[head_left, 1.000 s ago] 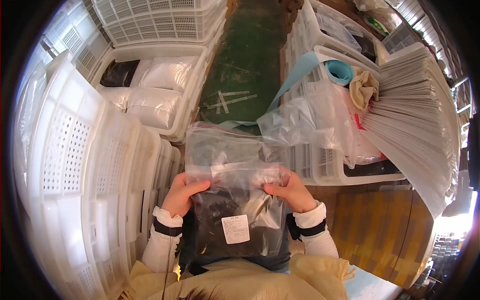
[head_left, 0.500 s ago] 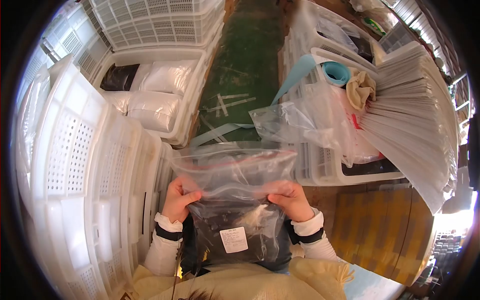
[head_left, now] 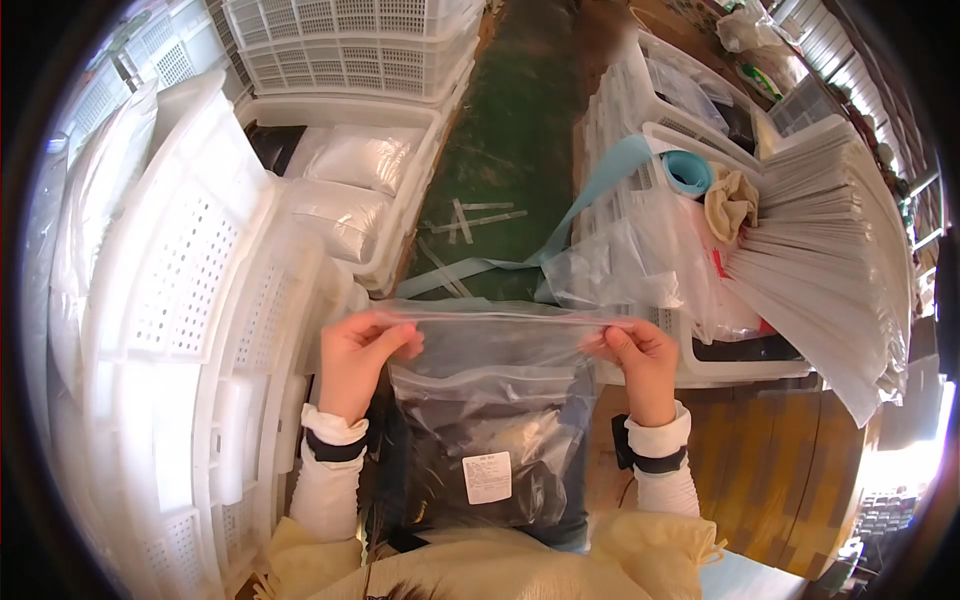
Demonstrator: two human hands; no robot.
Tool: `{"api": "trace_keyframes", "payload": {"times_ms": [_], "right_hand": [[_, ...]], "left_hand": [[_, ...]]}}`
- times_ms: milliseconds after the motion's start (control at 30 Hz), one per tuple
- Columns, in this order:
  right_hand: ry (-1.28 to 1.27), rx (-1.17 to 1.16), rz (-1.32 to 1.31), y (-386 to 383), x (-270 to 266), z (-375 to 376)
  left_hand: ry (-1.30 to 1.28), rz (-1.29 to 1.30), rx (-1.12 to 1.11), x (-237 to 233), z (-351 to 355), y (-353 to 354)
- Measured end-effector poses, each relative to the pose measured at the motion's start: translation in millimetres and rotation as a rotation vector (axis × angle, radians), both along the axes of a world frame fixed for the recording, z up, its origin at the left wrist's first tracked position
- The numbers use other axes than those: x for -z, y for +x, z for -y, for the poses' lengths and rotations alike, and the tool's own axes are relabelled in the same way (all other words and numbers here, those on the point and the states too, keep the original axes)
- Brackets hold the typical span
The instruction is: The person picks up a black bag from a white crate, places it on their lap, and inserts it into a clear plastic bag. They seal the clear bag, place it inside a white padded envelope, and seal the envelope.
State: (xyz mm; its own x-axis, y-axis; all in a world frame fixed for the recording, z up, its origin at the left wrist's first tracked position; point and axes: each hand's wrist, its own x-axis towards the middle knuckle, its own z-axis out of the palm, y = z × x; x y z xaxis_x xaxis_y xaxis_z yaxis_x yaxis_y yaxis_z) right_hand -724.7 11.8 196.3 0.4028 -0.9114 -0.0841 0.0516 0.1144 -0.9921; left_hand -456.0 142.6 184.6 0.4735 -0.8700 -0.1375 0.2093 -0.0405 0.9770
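Observation:
A clear plastic zip bag (head_left: 490, 385) with dark contents is stretched flat between my two hands in the middle of the view. My left hand (head_left: 362, 362) pinches its top left corner, thumb against fingers. At the top right corner my right hand (head_left: 640, 365) grips the bag in the same way. The top edge runs straight and taut from one hand to the other. A white printed label (head_left: 487, 478) shows low on the bag, which hangs before my lap.
White perforated crates (head_left: 190, 260) stand along the left. Behind them, a white crate (head_left: 400, 235) holds several filled white packets (head_left: 368, 158). Right, a fanned stack of white sheets (head_left: 815, 250) lies by a blue roll (head_left: 687, 172). Clear strips (head_left: 462, 220) lie on the green surface (head_left: 500, 130).
Both hands have moved up to the bag's top corners and farther apart. The top edge, loose and wavy before, is now pulled straight. The surroundings have shifted slightly right in view.

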Motion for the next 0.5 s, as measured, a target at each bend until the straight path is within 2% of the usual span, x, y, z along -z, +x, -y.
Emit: {"api": "trace_keyframes", "payload": {"times_ms": [100,200,300,400,500], "right_hand": [[0.119,-0.011,0.063,-0.8,6.6,12.4],[0.058,-0.031,0.024,2.9,-1.3,12.7],[-0.455,0.112,-0.553,20.6,-34.4,-5.1],[-1.144,0.022,-0.683,57.4,-77.8,-16.5],[-1.118,-0.301,-0.547,100.8,-90.9,-10.9]], "left_hand": [[-0.001,-0.175,0.004,10.9,11.8,10.2],[-0.062,-0.262,0.003,16.4,15.2,22.0],[-0.071,-0.213,-0.024,17.4,16.0,22.8],[-0.052,-0.204,-0.035,13.6,13.8,23.1],[-0.064,-0.266,-0.027,10.5,10.3,25.4]]}}
